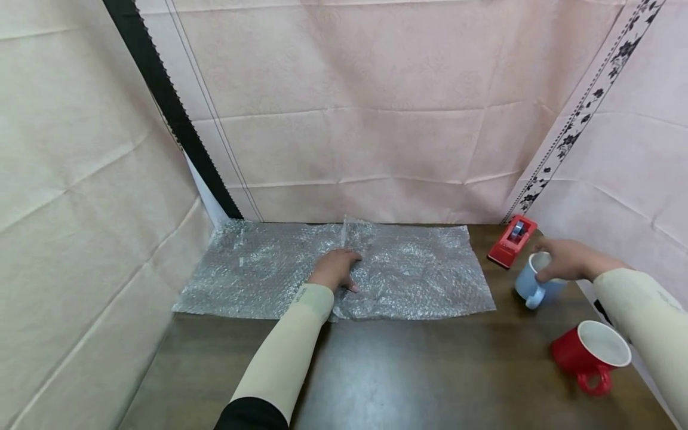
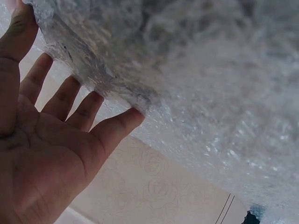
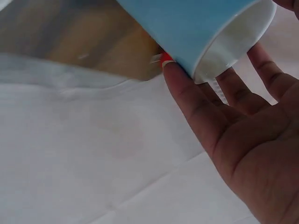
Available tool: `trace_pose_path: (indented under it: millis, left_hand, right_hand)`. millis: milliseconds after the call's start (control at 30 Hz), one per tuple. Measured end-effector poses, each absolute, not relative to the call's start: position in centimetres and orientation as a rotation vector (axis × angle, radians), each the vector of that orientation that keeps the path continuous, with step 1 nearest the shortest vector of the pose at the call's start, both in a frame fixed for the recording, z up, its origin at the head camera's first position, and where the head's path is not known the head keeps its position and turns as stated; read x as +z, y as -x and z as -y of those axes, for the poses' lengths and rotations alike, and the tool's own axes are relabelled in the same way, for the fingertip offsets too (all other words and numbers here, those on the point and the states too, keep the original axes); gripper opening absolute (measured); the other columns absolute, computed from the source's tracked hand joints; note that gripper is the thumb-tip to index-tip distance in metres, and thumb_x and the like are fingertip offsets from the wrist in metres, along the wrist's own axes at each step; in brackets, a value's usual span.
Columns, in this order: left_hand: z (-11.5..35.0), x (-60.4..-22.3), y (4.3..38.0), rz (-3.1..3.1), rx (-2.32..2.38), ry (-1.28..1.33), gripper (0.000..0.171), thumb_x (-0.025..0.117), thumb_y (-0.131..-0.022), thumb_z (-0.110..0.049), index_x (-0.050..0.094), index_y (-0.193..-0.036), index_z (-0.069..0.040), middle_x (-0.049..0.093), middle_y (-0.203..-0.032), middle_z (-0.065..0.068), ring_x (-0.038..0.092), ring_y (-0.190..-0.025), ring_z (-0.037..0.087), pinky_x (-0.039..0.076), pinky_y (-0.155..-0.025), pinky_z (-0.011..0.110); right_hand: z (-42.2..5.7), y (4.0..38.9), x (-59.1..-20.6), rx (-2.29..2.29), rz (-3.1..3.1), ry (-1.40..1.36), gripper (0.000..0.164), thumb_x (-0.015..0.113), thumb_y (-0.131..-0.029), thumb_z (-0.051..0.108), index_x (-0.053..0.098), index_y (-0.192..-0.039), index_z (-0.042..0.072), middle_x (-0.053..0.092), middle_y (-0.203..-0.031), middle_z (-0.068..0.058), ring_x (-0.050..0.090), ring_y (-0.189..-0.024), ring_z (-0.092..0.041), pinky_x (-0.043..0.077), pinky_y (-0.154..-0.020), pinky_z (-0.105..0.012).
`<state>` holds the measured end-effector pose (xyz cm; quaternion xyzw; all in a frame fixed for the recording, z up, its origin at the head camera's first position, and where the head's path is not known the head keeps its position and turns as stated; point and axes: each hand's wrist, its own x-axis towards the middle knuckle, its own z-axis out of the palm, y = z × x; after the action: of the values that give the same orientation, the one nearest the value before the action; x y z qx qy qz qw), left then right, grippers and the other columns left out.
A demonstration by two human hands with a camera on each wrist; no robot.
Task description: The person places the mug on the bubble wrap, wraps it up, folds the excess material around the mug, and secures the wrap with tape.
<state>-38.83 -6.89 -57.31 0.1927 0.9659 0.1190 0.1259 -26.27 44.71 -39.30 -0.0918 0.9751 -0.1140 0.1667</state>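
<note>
A sheet of bubble wrap (image 1: pixel 419 269) lies across the back of the table, with a ridge near its middle. My left hand (image 1: pixel 334 269) rests on it at that ridge; in the left wrist view the fingertips (image 2: pixel 133 113) touch the crinkled plastic, fingers spread and mostly straight. On the right, my right hand (image 1: pixel 567 260) holds a light blue mug (image 1: pixel 529 280) near its rim, the handle facing the front. The right wrist view shows the fingers along the outside of the blue mug (image 3: pixel 182 28) and its white inside.
A red tape dispenser (image 1: pixel 512 242) sits behind the blue mug, at the back right. Nearer the front right is a red mug (image 1: pixel 577 352) with a white inside, below the right forearm. Pale cloth (image 1: pixel 365 119) hangs behind and at both sides of the brown table (image 1: pixel 408 376).
</note>
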Motion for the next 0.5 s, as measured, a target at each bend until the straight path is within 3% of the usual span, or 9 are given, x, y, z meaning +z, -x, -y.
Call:
trace_pose_path:
  millis: [200, 333, 500]
  left_hand:
    - [6.8, -54.6, 36.5, -2.845, 0.410, -0.527, 0.096, 0.105, -0.075, -0.040, 0.065, -0.161, -0.028, 0.058, -0.174, 0.002, 0.054, -0.162, 0.035, 0.049, -0.131, 0.057]
    - [6.4, -51.5, 33.7, -2.855, 0.425, -0.492, 0.090, 0.102, -0.079, -0.035, 0.066, -0.161, -0.025, 0.058, -0.174, 0.002, 0.054, -0.162, 0.034, 0.049, -0.132, 0.055]
    - [6.3, -51.0, 32.8, -2.873, 0.414, -0.499, 0.088, 0.101, -0.080, -0.035, 0.066, -0.160, -0.025, 0.059, -0.173, 0.001, 0.055, -0.162, 0.034, 0.049, -0.131, 0.056]
  right_hand:
    - [-38.2, 28.7, -37.5, -0.379, -2.850, 0.382, 0.065, 0.093, -0.082, 0.014, 0.064, -0.136, -0.006, 0.072, -0.117, -0.026, 0.065, -0.098, -0.036, 0.057, -0.078, -0.046]
    - [-33.4, 30.3, -37.7, -0.425, -2.914, 0.552, 0.068, 0.095, -0.077, 0.015, 0.068, -0.136, -0.005, 0.075, -0.124, -0.026, 0.069, -0.101, -0.036, 0.059, -0.083, -0.051]
    - [-28.1, 32.4, -39.6, -0.487, -2.950, 0.653, 0.073, 0.096, -0.075, 0.016, 0.070, -0.140, -0.004, 0.075, -0.132, -0.028, 0.072, -0.112, -0.042, 0.060, -0.095, -0.062]
